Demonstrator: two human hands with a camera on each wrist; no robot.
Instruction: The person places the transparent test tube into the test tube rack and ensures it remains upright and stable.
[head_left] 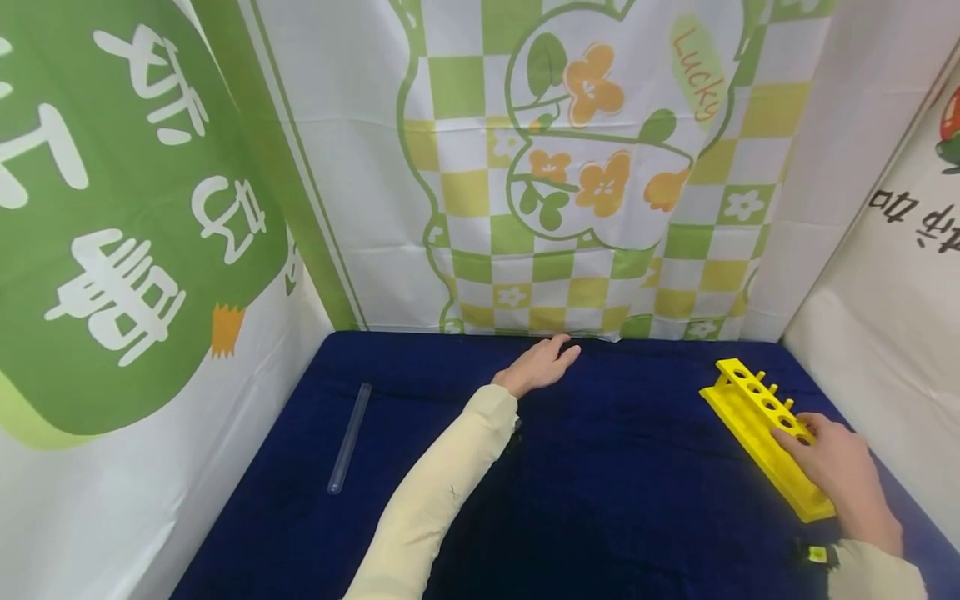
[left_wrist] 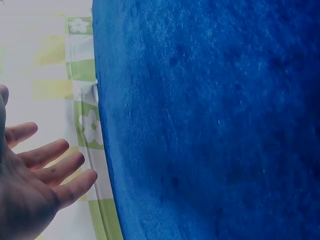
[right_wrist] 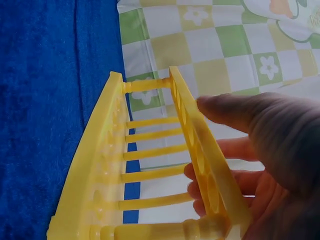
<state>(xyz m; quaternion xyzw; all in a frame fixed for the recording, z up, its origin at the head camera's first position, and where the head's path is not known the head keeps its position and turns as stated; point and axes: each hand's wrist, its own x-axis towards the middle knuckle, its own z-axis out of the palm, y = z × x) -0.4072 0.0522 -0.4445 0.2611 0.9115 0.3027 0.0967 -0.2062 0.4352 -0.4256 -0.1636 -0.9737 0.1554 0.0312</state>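
Observation:
A yellow test tube rack [head_left: 757,450] is at the right side of the dark blue cloth. My right hand [head_left: 843,467] grips the rack's upper rail, the thumb on one side and fingers curled round the other, as the right wrist view shows on the holed rail [right_wrist: 207,160]. Near the back edge of the cloth, my left hand [head_left: 538,367] holds nothing. Its fingers [left_wrist: 52,155] are spread and relaxed in the left wrist view. To the left lies a clear test tube [head_left: 350,439], apart from both hands.
A dark blue cloth [head_left: 600,500] covers the table. Behind it hangs a green and white checked curtain [head_left: 472,183]. Printed sheets rise at the left [head_left: 97,250] and right [head_left: 900,300] sides, the right one close to my right hand.

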